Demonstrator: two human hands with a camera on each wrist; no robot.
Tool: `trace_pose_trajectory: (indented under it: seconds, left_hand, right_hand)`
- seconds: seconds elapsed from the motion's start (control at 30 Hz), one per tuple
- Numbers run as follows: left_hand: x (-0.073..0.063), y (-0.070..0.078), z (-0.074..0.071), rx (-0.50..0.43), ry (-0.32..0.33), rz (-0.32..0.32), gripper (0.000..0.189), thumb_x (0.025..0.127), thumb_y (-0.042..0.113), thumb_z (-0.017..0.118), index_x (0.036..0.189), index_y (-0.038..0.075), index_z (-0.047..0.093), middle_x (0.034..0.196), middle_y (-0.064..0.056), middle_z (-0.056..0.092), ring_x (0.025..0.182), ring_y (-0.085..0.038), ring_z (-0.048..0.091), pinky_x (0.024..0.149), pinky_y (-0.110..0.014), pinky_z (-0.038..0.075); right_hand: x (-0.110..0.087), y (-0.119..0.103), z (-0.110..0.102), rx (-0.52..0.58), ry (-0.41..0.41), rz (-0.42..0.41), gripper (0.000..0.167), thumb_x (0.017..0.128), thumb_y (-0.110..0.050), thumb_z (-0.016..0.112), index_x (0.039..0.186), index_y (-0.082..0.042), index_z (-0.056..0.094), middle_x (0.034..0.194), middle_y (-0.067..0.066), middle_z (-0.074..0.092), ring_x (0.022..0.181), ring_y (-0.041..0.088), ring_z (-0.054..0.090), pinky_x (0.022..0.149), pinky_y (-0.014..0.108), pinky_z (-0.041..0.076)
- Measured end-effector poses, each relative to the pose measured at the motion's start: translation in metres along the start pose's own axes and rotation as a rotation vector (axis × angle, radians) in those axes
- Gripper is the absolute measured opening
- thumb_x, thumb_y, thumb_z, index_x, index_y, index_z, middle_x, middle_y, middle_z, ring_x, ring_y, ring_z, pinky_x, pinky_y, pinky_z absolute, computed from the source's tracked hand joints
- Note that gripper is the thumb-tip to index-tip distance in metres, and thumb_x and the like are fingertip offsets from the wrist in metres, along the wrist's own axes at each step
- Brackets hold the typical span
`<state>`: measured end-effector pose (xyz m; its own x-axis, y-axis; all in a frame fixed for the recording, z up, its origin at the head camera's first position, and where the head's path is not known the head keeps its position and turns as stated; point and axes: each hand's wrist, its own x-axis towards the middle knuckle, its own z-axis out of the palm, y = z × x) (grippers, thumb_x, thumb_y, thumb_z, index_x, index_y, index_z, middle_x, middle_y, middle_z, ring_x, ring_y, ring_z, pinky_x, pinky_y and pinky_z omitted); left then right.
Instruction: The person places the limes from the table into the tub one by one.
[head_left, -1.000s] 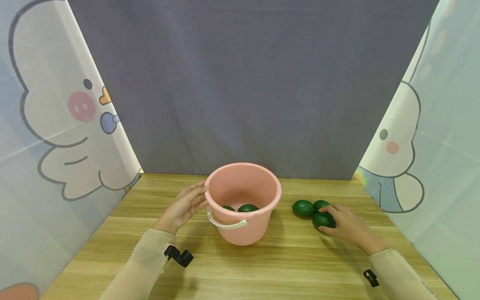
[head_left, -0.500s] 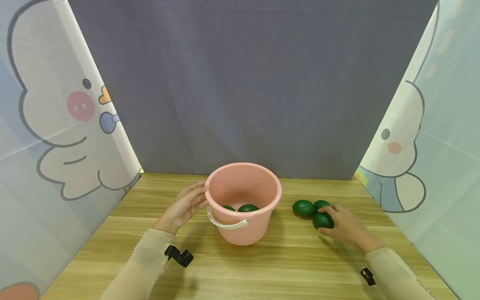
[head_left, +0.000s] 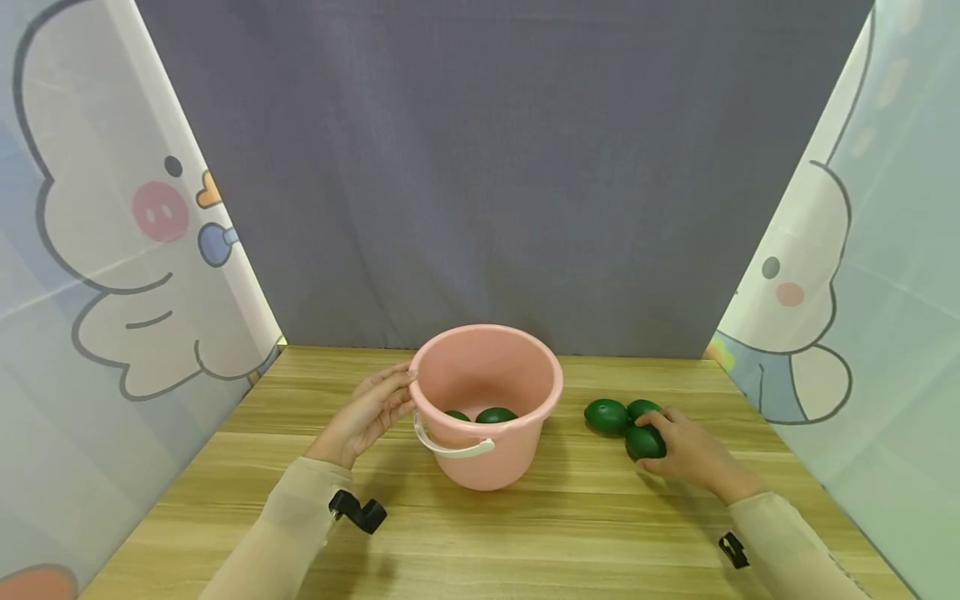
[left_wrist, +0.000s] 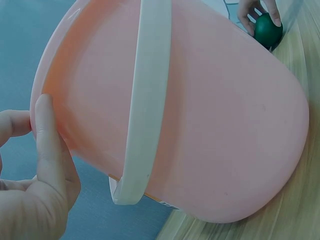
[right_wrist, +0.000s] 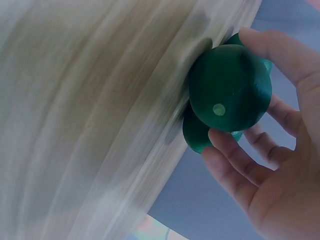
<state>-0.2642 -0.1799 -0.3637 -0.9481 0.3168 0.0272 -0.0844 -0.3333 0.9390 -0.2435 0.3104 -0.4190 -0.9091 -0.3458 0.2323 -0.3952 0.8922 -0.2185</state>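
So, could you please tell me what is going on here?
Someone's left hand holds a bucket by its rim, while the right hand grips a fruit over to the bucket's right. Two more fruits sit close beside that one on the table, and two others show inside the bucket. All the fruit is green.

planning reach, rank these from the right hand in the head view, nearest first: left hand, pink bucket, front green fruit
1. Front green fruit: in right hand
2. Pink bucket: farther left
3. Left hand: at bucket's left rim
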Motion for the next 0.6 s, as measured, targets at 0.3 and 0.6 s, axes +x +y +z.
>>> trace_pose_trajectory:
  seconds: [0.3,0.6]
  left_hand:
    - [0.0000,0.0000,0.0007,0.001,-0.001,0.006,0.049,0.106,0.011,0.051,0.151,-0.003,0.036,0.123,-0.012,0.055,0.085,-0.007,0.064,0.077,-0.015,0.058]
    - [-0.0013,0.0010,0.0013,-0.001,0.002,0.006,0.049,0.106,0.010,0.050,0.151,-0.003,0.035,0.125,-0.014,0.053,0.085,-0.007,0.064,0.076,-0.014,0.058]
  right_hand:
    - [0.0007,0.0035,0.0051,0.054,-0.011,-0.021,0.060,0.073,-0.027,0.091,0.120,-0.008,0.059,0.111,0.021,0.054,0.091,0.036,0.062,0.071,0.053,0.058]
    - [0.0004,0.0031,0.0064,0.088,0.010,-0.033,0.057,0.074,-0.022,0.091,0.118,-0.005,0.059,0.108,0.022,0.054,0.091,0.037,0.061,0.071,0.054,0.058]
